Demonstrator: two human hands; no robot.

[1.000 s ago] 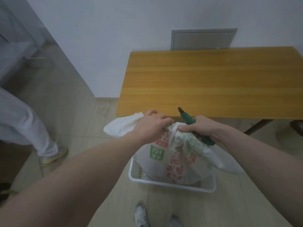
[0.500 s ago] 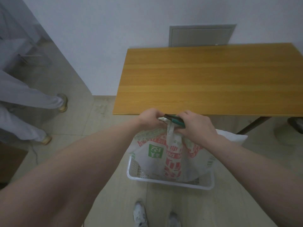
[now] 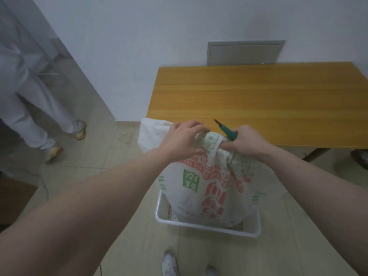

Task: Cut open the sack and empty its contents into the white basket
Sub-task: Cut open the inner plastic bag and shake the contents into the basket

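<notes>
Just below the middle of the frame, a white sack (image 3: 209,188) printed in red and green stands with its bottom inside the white basket (image 3: 207,228), which sits on the tiled floor (image 3: 99,160) in front of the wooden tabletop (image 3: 258,100). The left hand (image 3: 182,141) has its fingers (image 3: 196,126) curled tight over the gathered top of the sack, bunching the cloth. The right hand (image 3: 246,141) is closed too, gripping both the neck of the sack and a green-handled cutter (image 3: 227,131), whose dark tip points toward the upper left, over the tabletop's near edge. A loose white flap of the sack hangs out behind the left hand. At the left edge of the frame are another person's legs (image 3: 35,112) in pale trousers.
</notes>
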